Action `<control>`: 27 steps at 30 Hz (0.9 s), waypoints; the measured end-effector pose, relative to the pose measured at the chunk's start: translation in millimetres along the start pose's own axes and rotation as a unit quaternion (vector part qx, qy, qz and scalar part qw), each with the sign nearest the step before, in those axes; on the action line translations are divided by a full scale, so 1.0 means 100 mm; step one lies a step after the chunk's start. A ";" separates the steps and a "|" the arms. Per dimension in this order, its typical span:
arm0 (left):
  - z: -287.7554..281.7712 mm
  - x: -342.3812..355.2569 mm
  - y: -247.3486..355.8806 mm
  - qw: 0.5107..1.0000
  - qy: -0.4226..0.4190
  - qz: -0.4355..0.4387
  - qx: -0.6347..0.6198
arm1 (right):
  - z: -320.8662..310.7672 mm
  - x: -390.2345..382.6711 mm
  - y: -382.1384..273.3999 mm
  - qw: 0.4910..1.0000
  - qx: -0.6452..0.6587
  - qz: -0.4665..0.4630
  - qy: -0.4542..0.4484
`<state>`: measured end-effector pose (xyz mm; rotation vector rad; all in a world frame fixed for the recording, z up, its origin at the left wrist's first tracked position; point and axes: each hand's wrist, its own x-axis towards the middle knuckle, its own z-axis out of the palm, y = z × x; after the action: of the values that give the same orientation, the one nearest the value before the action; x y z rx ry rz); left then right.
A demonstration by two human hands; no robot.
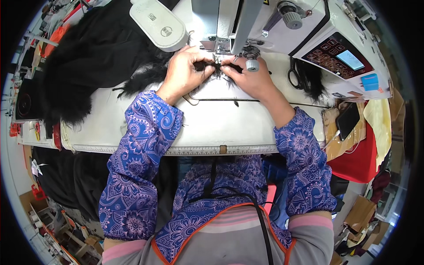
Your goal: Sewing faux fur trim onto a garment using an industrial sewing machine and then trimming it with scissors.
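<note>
Under the needle of a white sewing machine [207, 26], a small piece of black furry fabric [217, 70] is pinched from both sides. My left hand [185, 73] is closed on it just left of the presser foot, thumb and fingers together. From the right, my right hand [252, 76] presses the same piece with thumb and fingertips, close below the tension dial [252, 65]. The fabric between the fingers is mostly hidden by the hands. Left of my left hand, a large black garment with fur trim [106, 62] is heaped on the machine bed.
Black-handled scissors [294, 78] lie beside a black fur tuft [312, 79] at the right. A control panel [340, 55] sits above. A phone [347, 121] rests on cardboard at the right edge. A measuring tape [194, 149] runs along the table's front edge. A black speaker-like box [25, 100] stands far left.
</note>
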<state>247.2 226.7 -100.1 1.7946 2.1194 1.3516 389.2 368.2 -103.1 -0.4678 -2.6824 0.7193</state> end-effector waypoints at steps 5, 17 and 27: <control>0.01 0.01 0.01 0.999 0.037 -0.013 0.011 | -0.02 0.03 -0.06 0.999 -0.009 0.033 0.000; 0.03 0.03 -0.02 0.999 0.033 -0.019 0.008 | -0.02 0.05 -0.06 0.999 0.027 0.014 0.032; 0.03 0.05 -0.02 0.998 0.030 -0.046 0.023 | 0.00 0.10 -0.05 0.996 0.017 -0.031 0.078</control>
<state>245.1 232.6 -100.6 1.6681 2.2507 1.3631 379.4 368.2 -98.8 -0.4113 -2.5228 0.6800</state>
